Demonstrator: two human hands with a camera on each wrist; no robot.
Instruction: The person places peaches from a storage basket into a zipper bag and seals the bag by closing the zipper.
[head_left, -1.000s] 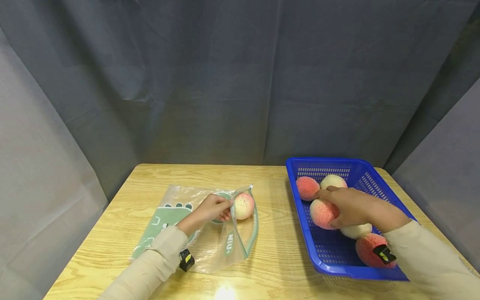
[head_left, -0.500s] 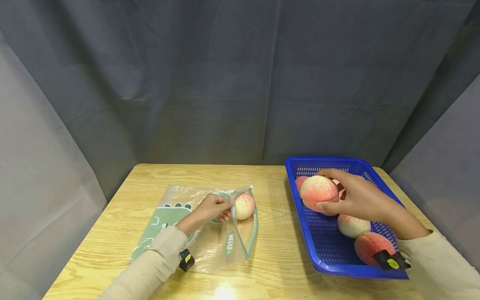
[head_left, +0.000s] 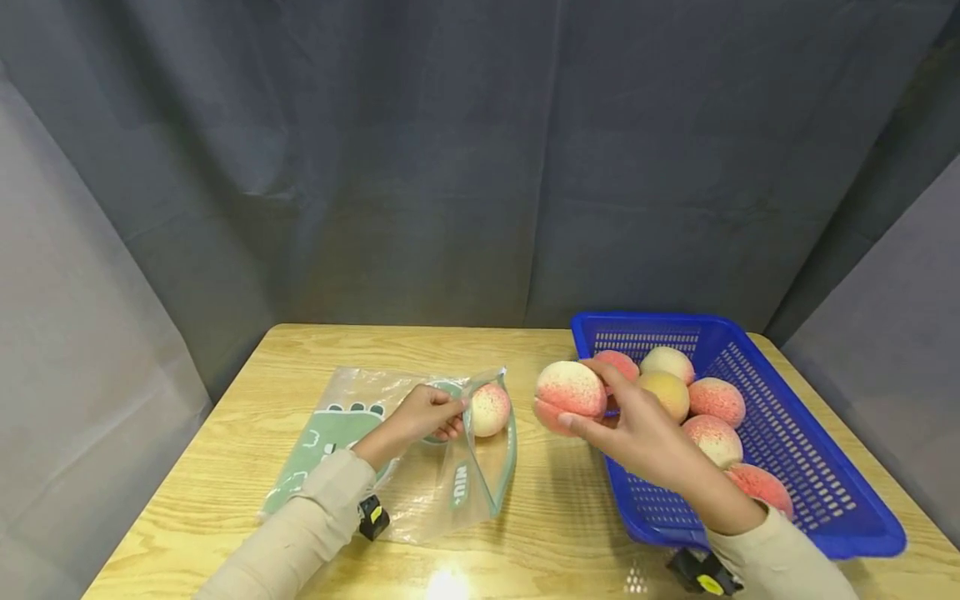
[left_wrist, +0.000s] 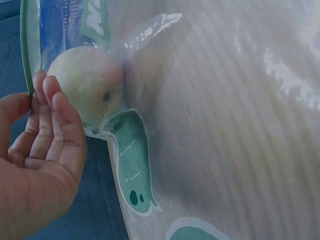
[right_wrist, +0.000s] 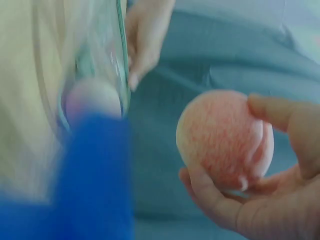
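My left hand [head_left: 422, 421] pinches the upper edge of a clear plastic bag [head_left: 427, 508] with green cartoon prints, between thumb and fingers. The bag lies on its side with its mouth gaping to the right. One pale pink peach [head_left: 490, 410] sits just inside that mouth, and in the left wrist view it shows through the plastic beside my fingers. My right hand [head_left: 637, 425] grips another peach [head_left: 570, 397], cream on top and pink below. It holds this peach in the air between the bag and the blue basket [head_left: 862, 533], left of the basket's rim.
Several peaches, pink, cream and one yellowish [head_left: 665, 394], lie in the blue slotted basket at the right of the wooden table [head_left: 225, 500]. A strip of bare table separates basket and bag. A dark grey curtain [head_left: 405, 167] hangs behind the table.
My right hand has lifted a peach from the basket and carried it left past the basket's rim. The left hand and the bag have stayed in place.
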